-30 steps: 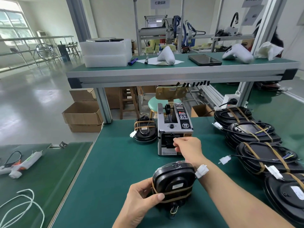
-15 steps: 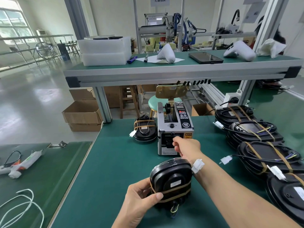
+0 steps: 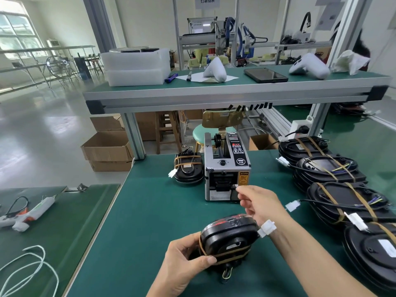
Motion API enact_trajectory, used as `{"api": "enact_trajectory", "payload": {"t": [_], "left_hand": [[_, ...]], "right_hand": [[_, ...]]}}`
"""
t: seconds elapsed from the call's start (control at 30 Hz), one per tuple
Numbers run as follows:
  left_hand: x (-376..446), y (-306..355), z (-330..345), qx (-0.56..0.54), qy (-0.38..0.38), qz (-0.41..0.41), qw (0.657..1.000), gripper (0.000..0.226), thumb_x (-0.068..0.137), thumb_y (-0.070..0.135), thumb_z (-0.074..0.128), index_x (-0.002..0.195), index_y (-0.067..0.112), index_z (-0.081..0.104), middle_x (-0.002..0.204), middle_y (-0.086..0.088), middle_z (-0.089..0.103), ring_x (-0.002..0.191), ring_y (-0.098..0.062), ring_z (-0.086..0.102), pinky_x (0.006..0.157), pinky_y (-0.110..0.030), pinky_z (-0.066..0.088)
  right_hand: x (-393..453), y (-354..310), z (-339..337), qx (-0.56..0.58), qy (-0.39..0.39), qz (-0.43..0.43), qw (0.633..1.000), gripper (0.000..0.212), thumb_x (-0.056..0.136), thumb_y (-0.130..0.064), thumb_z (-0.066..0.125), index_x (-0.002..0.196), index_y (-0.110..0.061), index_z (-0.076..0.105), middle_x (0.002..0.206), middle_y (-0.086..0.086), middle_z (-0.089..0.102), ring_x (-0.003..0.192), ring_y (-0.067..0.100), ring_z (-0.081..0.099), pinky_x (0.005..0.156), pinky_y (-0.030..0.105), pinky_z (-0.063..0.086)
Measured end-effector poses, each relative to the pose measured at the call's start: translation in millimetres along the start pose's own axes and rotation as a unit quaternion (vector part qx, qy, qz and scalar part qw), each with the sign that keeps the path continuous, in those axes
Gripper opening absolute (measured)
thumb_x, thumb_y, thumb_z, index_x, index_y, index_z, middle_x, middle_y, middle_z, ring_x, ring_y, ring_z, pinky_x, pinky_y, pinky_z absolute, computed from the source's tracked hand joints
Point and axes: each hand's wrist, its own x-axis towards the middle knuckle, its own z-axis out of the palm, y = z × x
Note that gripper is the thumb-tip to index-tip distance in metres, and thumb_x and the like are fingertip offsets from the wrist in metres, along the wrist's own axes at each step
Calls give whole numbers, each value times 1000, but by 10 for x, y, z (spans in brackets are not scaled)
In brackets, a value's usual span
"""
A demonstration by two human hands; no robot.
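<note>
- Right, the left hand (image 3: pixel 184 260) is curled round the near left edge of a black oval housing (image 3: pixel 229 239), thumb lying across its face, fingers tucked behind.
- The housing stands on edge on the green bench mat (image 3: pixel 150 221), near the front and just right of middle, with brown bands (image 3: pixel 227 254) wrapped round it (a white connector (image 3: pixel 266 228) juts from its right side, against the right wrist).
- The right hand (image 3: pixel 259 202) reaches forward over the housing; thumb and forefinger are pinched together on a small pale tab (image 3: pixel 235 186) at the mouth of the tape dispenser (image 3: pixel 225 168), the other fingers loosely curled.
- The dispenser sits just beyond the housing, squarely facing the person.
- Just left of the dispenser lies another banded housing (image 3: pixel 188 168).
- Along the right side runs a row of banded housings (image 3: pixel 347 202), their wires trailing.
- Far left, on a separate mat, lie a glue gun (image 3: pixel 30 213) and a looped white cord (image 3: pixel 32 266).
</note>
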Motion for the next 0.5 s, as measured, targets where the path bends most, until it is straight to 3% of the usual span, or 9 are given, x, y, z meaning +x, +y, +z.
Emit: {"api": "enact_trajectory", "payload": {"t": [0.1, 0.27, 0.4, 0.5], "left_hand": [[-3, 4, 2, 5, -7, 6, 1000, 53, 82, 21, 93, 129, 3, 74, 121, -21, 77, 115, -26, 71, 100, -33, 54], [-21, -5, 12, 22, -10, 2, 1000, 54, 81, 22, 94, 129, 6, 74, 123, -21, 76, 115, -26, 71, 101, -35, 54], [-36, 17, 33, 30, 0, -4, 1000, 54, 80, 25, 94, 127, 8, 76, 122, -18, 78, 114, -24, 72, 99, -31, 55], [-45, 29, 40, 27, 5, -8, 1000, 53, 81, 24, 94, 128, 10, 76, 122, -17, 78, 115, -24, 72, 99, -31, 55]], "right_hand": [[-460, -96, -224, 13, -39, -65, 997, 8, 85, -23, 80, 78, -26, 82, 85, -5, 75, 81, 10, 65, 81, 31, 48], [-1220, -77, -266, -46, -54, -166, 984, 9, 77, -24, 87, 78, -18, 81, 112, -15, 77, 103, 2, 70, 95, 27, 42], [-1382, 86, -189, -81, -49, -185, 978, 12, 84, -13, 80, 73, -20, 82, 120, -20, 70, 105, -7, 66, 79, 6, 43], [-1382, 144, -169, -118, -35, -197, 973, 13, 84, -18, 81, 75, -26, 82, 121, -26, 66, 95, -10, 63, 77, 6, 41]]}}
